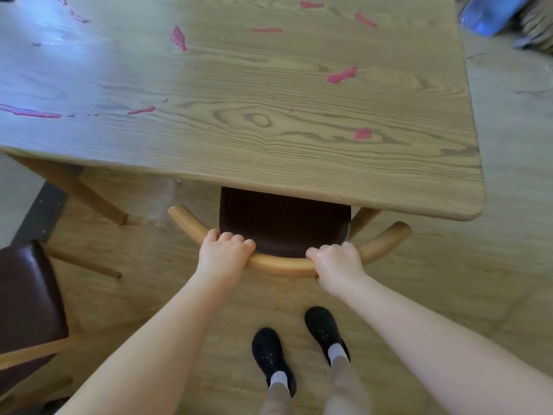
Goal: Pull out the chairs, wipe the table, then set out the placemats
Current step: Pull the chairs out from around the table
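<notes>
Chair (284, 223) stands pushed under the desk (269, 121), only its curved back rail shows. Left hand (223, 254) and right hand (336, 260) each have a clenched grip around this rail. First step is in hand; next they must pull backward, evenly, toward the feet; the red smears (341, 74) wait for wiping

Floor (508, 163): pale wood-grain boards all around the furniture.
Dark strip (39, 214): a grey-black band across the floor at the left.
Blue object (490, 13): blurred, shiny, at the top right corner on the floor; what it is cannot be told.
Stacked thing (538, 28): brownish ridged layers just right of the blue object, blurred.
Shoes (270, 359): two black ones on the floor, toes pointing forward, the right one slightly ahead.
Socks (279, 378): grey, showing above the shoes.
Trousers (348, 390): beige legs at the bottom edge.
</notes>
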